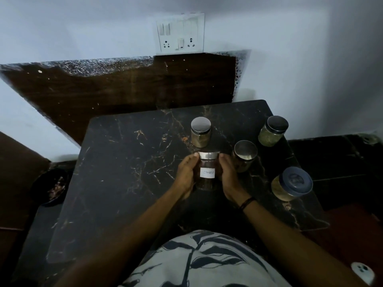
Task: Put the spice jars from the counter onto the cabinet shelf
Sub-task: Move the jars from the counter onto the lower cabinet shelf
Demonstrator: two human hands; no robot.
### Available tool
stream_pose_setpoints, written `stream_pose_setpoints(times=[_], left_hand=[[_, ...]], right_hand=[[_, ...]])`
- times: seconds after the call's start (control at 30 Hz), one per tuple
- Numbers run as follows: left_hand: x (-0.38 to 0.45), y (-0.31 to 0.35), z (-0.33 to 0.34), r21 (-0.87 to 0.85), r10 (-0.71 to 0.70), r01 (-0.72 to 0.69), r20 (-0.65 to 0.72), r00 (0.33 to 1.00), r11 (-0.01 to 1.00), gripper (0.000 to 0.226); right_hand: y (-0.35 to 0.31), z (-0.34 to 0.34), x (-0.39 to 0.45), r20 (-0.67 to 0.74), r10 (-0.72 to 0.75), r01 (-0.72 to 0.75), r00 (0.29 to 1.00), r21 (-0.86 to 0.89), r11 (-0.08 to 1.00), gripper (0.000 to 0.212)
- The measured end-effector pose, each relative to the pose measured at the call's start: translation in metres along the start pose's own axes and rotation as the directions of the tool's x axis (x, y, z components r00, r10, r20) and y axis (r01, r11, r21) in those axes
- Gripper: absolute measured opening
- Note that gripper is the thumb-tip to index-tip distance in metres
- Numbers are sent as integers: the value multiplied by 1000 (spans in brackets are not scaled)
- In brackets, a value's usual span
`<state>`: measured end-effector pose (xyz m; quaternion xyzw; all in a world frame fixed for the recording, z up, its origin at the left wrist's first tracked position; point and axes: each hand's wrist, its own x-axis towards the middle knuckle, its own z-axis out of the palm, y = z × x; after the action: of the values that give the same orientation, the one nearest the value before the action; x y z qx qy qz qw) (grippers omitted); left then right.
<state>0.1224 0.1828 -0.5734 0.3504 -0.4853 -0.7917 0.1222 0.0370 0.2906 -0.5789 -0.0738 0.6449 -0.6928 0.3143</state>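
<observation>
Glass cloves jar [207, 170], steel lid, upright on black marble counter [124, 162], gripped between left hand [185, 175] and right hand [228, 177], fingers curled round sides. Four other spice jars [200, 132] stand behind and right.

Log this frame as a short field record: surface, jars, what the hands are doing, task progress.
surface: dark marbled counter
jars on counter: five
held jar: labelled jar, silver lid, dark contents, upright
hands: left hand and right hand each curl a grip round its sides
other jars: silver-lidded jar behind; silver-lidded jar right; dark-lidded jar far right; blue-lidded jar near right
progress: no jar shelved in view; cabinet shelf not visible
</observation>
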Motion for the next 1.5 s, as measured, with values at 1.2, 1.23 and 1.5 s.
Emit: stream_pose_setpoints(times=[1.2,1.23,1.5], left_hand=[[-81,509,114,15,891,-896,94,444,445,39],[-84,520,117,41,905,-909,85,418,416,38],[-88,587,137,180,936,-921,6,352,345,34]], right_hand=[[-498,156,1,192,-870,852,454,191,487,25],[-509,160,0,171,-888,875,426,173,453,27],[-576,181,14,19,-900,897,435,76,435,25]])
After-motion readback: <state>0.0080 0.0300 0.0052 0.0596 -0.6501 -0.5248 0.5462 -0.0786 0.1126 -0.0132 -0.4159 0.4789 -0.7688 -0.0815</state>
